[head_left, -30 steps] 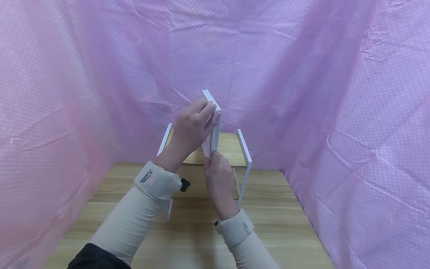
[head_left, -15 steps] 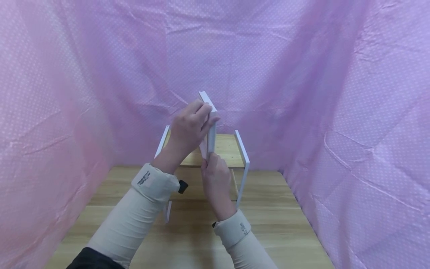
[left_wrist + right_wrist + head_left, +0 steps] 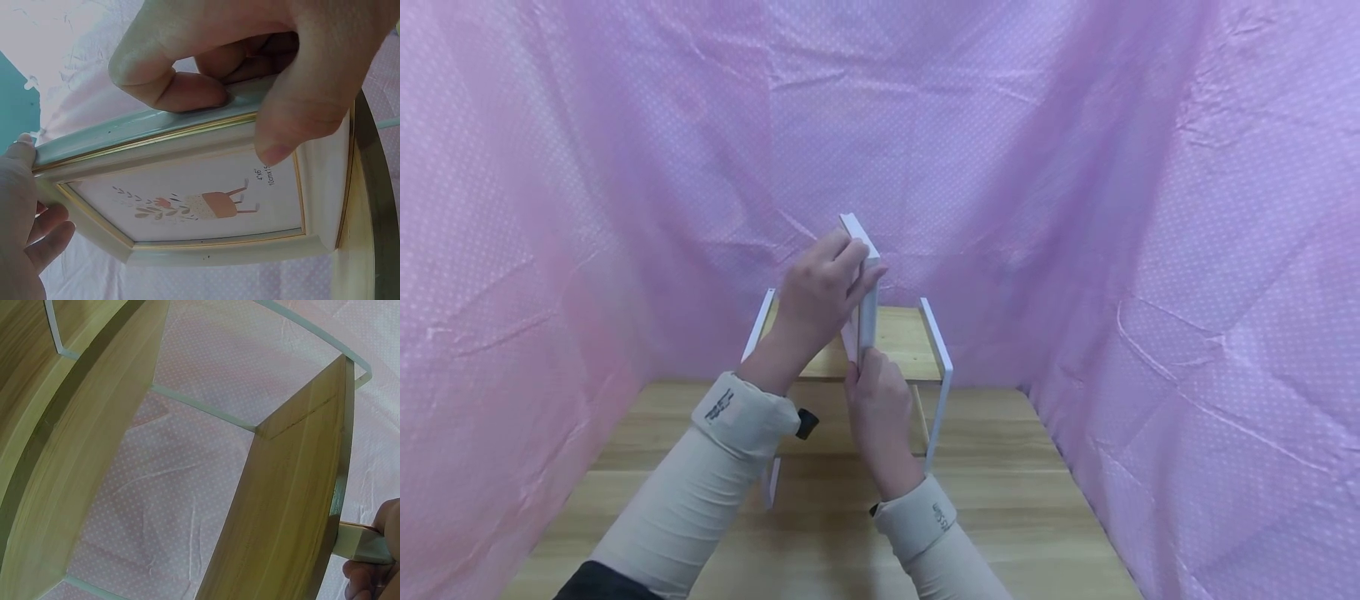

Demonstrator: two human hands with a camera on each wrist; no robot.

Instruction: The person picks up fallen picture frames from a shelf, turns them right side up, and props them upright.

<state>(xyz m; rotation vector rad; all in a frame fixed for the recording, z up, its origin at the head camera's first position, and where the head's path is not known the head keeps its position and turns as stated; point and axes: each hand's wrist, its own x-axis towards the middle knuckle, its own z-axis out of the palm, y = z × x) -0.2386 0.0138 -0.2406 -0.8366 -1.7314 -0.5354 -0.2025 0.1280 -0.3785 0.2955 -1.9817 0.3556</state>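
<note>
A white picture frame [image 3: 225, 253] with gold trim stands on end above a small two-board rack [image 3: 910, 337]. Its glass side shows a printed card [image 3: 219, 194] with an animal and flowers. My left hand [image 3: 820, 287] pinches the frame near its upper corner, thumb across the near edge. Lower down, my right hand [image 3: 882, 408] grips the bottom corner, its thumb on the glass side in the left wrist view. In the right wrist view that corner lies close against the rack's top board [image 3: 306, 456]; whether it touches cannot be told.
The rack has white metal side rails [image 3: 937, 342] and a lower wooden board [image 3: 94, 444]. It stands on a wood-grain table [image 3: 1000, 500]. Pink dotted sheeting [image 3: 1000, 167] hangs behind and on both sides.
The head view has shifted slightly, so frame, hands and rack appear a little lower and farther left. My left thumb now extends slightly past the frame's near edge. Both hands keep their hold.
</note>
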